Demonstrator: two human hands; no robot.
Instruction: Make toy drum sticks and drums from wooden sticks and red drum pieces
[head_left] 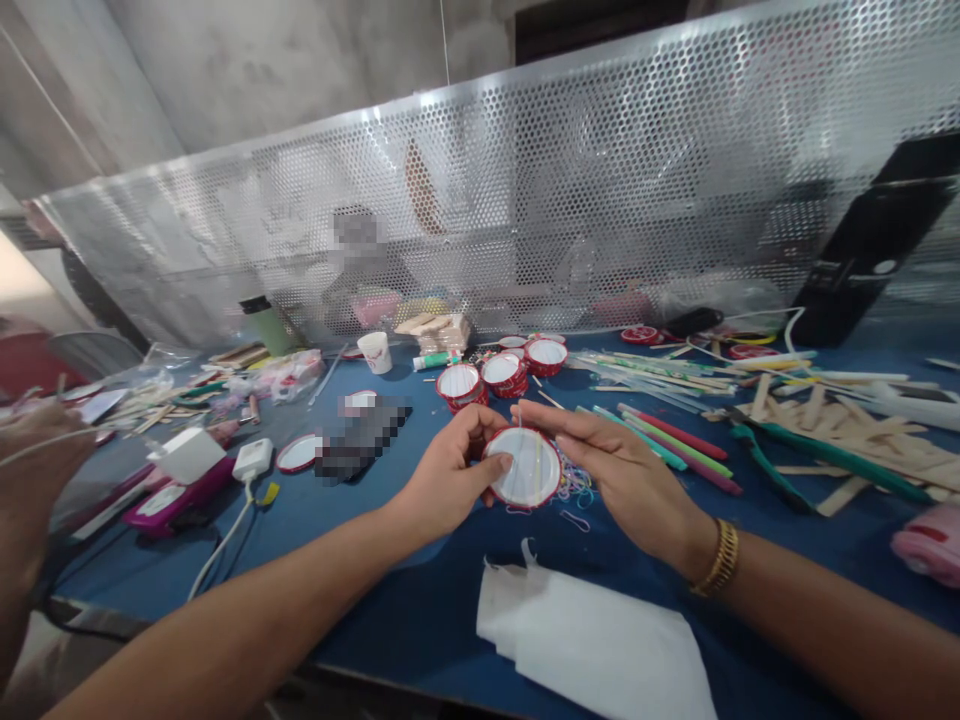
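My left hand (455, 468) grips a shallow round piece with a white face and red rim (536, 475), its thumb lying on the face. Thin pale strands or strips cross that face; their exact kind is hard to tell. My right hand (626, 470), wearing a gold bracelet (721, 560), is at the piece's upper right edge with fingers stretched out. Its fingertips are beside the rim; whether they touch it I cannot tell. Below and behind the piece lie tangled coloured threads (577, 482). A white cloth or sheet (592, 635) lies on the table nearer to me.
Stacked red-rimmed round pieces (504, 372) stand just beyond my hands. Pens (675, 440), green-handled pliers (772, 465) and wooden sticks (862, 445) lie right. Left are a blurred dark object (364, 440), a white charger (253, 458) and another person's arm (30, 500). A perforated metal screen (480, 200) stands behind.
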